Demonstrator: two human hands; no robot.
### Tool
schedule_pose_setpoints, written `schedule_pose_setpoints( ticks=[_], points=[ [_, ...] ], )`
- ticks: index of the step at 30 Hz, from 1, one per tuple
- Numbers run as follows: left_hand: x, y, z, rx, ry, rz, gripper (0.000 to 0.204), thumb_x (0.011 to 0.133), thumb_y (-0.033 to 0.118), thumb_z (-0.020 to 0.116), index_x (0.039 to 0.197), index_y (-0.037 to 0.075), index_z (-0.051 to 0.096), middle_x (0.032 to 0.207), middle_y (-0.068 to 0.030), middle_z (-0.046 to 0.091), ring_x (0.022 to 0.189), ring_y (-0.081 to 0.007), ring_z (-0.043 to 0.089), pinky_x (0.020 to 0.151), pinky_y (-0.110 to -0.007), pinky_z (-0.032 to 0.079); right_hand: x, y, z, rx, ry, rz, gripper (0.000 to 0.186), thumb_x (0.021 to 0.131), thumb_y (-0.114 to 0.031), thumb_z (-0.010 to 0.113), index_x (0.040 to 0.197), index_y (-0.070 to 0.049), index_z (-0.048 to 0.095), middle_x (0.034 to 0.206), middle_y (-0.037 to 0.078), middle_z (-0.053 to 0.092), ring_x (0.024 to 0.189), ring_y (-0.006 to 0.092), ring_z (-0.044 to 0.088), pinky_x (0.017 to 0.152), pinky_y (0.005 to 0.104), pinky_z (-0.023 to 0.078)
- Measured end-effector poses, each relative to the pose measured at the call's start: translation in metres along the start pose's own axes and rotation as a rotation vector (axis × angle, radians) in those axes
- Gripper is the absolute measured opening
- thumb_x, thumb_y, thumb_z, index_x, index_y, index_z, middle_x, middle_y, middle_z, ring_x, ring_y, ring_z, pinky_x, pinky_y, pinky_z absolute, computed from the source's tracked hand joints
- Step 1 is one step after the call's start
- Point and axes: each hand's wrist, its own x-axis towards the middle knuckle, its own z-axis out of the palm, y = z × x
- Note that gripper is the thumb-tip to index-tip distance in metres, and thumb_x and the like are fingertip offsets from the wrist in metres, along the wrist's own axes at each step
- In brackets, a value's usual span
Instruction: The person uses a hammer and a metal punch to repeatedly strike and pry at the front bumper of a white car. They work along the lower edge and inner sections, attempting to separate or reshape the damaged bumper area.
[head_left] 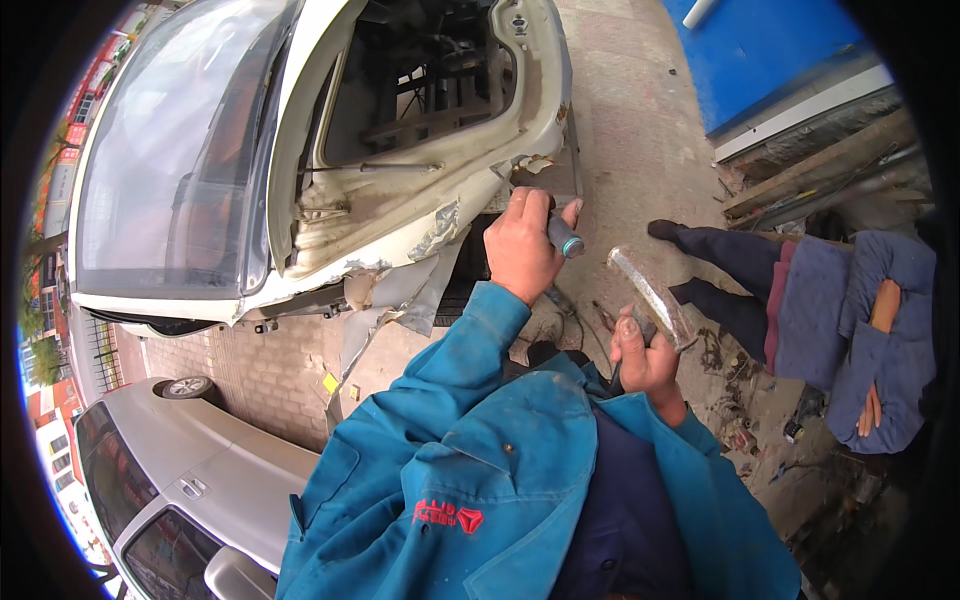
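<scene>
My left hand [524,246] is closed around a grey-handled tool [566,238] with a teal ring near its end. Its working end is hidden by my fingers, close to the torn lower edge of a cream vehicle body [400,215]. Crumpled, peeling sheet metal [405,290] hangs from that edge, left of my hand. To the right and nearer me, my right hand [645,355] grips a hammer with a long, curved, silvery metal head [650,290]. The hammer head is apart from the grey-handled tool. Most of the hammer's handle is hidden in my fist.
A person [815,310] in dark blue clothes is close on the right, arms folded. Scrap and debris [740,400] litter the ground there. Wooden boards [820,165] and a blue panel [770,60] lie at the far right. A silver car [190,450] stands at the left.
</scene>
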Motion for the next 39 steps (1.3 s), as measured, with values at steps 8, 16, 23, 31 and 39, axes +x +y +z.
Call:
schedule_pose_setpoints(
  ticks=[8,16,23,31,39],
  points=[
    [-0.006,0.023,0.005,0.04,-0.213,-0.082,0.028,0.092,0.021,0.085,0.108,0.008,0.065,0.107,-0.015,0.066,0.084,-0.0425,0.072,0.067,-0.052,0.058,0.01,0.01,-0.027,0.114,0.028,-0.08,0.021,0.111,-0.013,0.067,0.12,0.006,0.064,0.077,0.004,0.063,0.058,0.0082,0.057,0.053,0.0279,0.047],
    [0.011,0.029,0.007,0.148,-0.391,-0.032,0.029,0.097,0.035,0.081,0.099,0.009,0.067,0.1,-0.0125,0.065,0.085,-0.0407,0.074,0.069,-0.053,0.059,0.013,-0.003,-0.026,0.118,0.093,-0.05,0.018,0.112,-0.014,0.065,0.117,0.004,0.064,0.076,0.002,0.062,0.058,0.0072,0.056,0.053,0.0274,0.046],
    [0.042,0.003,0.027,0.155,-0.119,0.338,0.04,0.095,0.039,0.083,0.072,0.01,0.067,0.078,-0.0069,0.065,0.088,-0.0307,0.065,0.071,-0.043,0.052,0.017,-0.02,-0.018,-0.01,0.182,-0.037,0.035,0.118,-0.029,0.058,0.123,0.005,0.06,0.08,0.005,0.058,0.062,0.0109,0.055,0.061,0.029,0.048],
    [0.061,-0.006,0.059,-0.133,-0.151,0.069,0.041,0.097,0.039,0.081,0.075,0.009,0.065,0.076,-0.0153,0.069,0.072,-0.0405,0.069,0.063,-0.054,0.054,0.033,-0.041,-0.007,0.047,0.203,-0.098,0.029,0.117,-0.023,0.059,0.119,0.005,0.062,0.079,0.004,0.06,0.059,0.009,0.055,0.056,0.0273,0.048],
    [0.095,-0.003,0.076,-0.132,-0.001,-0.108,0.043,0.099,0.04,0.081,0.072,0.01,0.065,0.072,-0.0157,0.07,0.068,-0.0428,0.07,0.061,-0.052,0.054,0.096,-0.061,-0.017,0.141,0.131,-0.066,0.031,0.119,-0.03,0.056,0.122,0.001,0.055,0.08,0.005,0.056,0.058,0.0102,0.056,0.055,0.0282,0.05]
  ],
)
